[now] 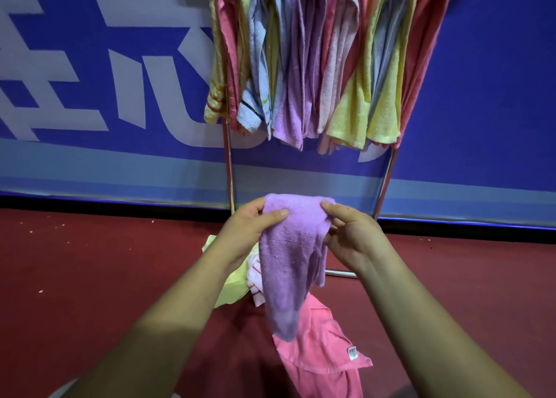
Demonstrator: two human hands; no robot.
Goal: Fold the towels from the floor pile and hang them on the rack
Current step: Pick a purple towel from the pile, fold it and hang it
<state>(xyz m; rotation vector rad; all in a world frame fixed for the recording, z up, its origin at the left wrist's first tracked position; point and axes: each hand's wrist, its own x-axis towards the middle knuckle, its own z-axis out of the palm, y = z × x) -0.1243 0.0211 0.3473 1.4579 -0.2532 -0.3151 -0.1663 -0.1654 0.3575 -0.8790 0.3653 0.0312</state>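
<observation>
A purple towel [288, 259] hangs folded lengthwise in front of me, held at its top edge by both hands. My left hand [249, 232] pinches the top left corner, thumb on the front. My right hand [349, 235] pinches the top right corner. Below on the red floor lies the pile: a pink towel [322, 346], a yellow-green towel [231, 286] and a white striped one [255, 280]. The metal rack [229, 169] stands ahead against the wall, with several folded towels [304, 60] in yellow, pink, blue and purple hung over its top bar.
A blue banner wall with white lettering [99, 75] stands right behind the rack. The rack's right leg [385, 184] and a floor bar [340, 273] lie just beyond the pile. Red carpet [90, 277] spreads to both sides.
</observation>
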